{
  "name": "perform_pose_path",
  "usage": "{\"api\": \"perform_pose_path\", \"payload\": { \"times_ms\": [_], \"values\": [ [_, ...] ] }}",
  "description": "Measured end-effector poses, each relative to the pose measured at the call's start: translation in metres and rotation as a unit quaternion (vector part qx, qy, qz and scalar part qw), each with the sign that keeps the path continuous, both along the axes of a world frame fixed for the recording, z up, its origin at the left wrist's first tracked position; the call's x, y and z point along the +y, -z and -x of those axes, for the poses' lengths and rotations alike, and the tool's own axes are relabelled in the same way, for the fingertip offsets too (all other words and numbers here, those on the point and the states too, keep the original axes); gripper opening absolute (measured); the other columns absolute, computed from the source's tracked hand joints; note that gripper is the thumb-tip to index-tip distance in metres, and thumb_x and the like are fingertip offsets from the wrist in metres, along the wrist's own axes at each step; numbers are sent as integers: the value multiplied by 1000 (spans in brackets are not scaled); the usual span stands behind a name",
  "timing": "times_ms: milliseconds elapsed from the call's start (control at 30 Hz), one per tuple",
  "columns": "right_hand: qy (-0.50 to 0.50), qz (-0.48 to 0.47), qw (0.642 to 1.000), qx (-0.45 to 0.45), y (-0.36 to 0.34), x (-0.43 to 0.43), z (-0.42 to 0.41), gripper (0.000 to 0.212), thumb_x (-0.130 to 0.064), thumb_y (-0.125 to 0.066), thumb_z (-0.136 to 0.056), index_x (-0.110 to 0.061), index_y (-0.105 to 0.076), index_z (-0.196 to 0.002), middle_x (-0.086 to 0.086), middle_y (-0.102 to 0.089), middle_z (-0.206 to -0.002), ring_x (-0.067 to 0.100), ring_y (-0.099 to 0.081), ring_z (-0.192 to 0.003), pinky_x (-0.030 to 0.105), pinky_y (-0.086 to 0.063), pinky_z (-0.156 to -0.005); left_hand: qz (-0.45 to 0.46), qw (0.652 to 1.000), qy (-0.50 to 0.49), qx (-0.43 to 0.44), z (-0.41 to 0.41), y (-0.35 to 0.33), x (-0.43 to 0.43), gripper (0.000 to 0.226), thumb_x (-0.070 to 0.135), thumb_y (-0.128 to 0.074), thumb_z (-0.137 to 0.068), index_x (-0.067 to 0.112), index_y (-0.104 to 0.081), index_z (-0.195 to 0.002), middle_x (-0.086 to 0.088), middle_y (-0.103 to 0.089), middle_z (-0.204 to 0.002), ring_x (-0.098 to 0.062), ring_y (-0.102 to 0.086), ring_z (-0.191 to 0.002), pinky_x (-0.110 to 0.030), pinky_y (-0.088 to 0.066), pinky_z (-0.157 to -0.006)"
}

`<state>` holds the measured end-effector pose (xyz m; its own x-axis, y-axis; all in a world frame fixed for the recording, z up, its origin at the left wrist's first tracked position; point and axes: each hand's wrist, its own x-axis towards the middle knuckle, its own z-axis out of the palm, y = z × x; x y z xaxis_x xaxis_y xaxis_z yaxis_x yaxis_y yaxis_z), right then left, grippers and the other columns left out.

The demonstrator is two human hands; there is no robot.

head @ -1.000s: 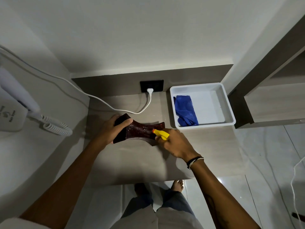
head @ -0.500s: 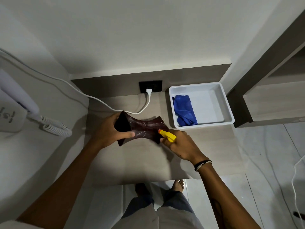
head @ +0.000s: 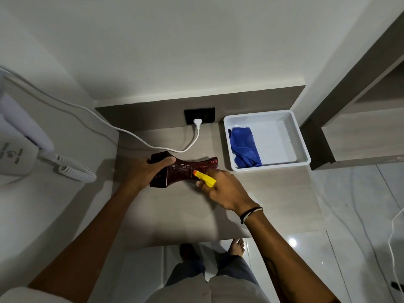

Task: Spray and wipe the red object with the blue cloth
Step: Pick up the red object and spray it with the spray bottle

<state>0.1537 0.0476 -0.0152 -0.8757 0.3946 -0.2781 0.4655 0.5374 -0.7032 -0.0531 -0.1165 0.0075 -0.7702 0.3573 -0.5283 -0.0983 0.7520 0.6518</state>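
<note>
A dark red, waisted object [head: 185, 169] lies across the middle of the wooden counter [head: 175, 211]. My left hand [head: 144, 171] grips its left end, thumb laid over the top. My right hand [head: 225, 189] is closed round a spray bottle whose yellow head and orange nozzle [head: 204, 178] point at the object's right half from very close. The bottle's body is hidden under my hand. The blue cloth [head: 244, 147] lies crumpled in the left part of a white tray [head: 301, 136] at the counter's back right, untouched.
A white cable [head: 153, 145] runs from the black wall socket [head: 199, 114] across the counter's back towards the left wall. A wall-mounted white device with a coiled cord [head: 74, 169] hangs at the left. A wooden cabinet [head: 360, 132] stands right of the tray. Tiled floor lies below.
My left hand has turned the red object, so its speckled face now shows upward. My right hand with the spray head has shifted slightly around the object's right end.
</note>
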Motion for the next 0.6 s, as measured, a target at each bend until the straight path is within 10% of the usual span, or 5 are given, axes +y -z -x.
{"api": "perform_pose_path", "payload": {
  "times_ms": [100,300,600],
  "values": [
    [28,-16,999,-37,14,13,-11,32,-51,-64,-101,-19,-67,-103,8,-76,-98,32,-71,-86,40,-58,-73,-5,1000,-10,-7,0,2,2,72,75,-84,-50,16,-71,-89,-12,-78,-94,-28,-78,-85,-46,-67,-80],
    [130,16,991,-25,17,47,-41,19,-38,-65,-95,-29,-51,-84,4,-63,-90,29,-60,-78,34,-39,-62,-1,996,45,77,-5,-1,11,44,59,-89,-73,21,-76,-90,16,-75,-61,4,-72,-57,-8,-45,-42],
    [266,-59,950,152,-24,144,-54,40,-43,-59,-108,-16,-61,-137,6,-73,-101,29,-75,-84,36,-58,-76,78,913,282,285,-25,-25,51,76,89,-77,-49,35,-61,-100,12,-65,-96,-12,-64,-84,-32,-53,-68]
  ]
}}
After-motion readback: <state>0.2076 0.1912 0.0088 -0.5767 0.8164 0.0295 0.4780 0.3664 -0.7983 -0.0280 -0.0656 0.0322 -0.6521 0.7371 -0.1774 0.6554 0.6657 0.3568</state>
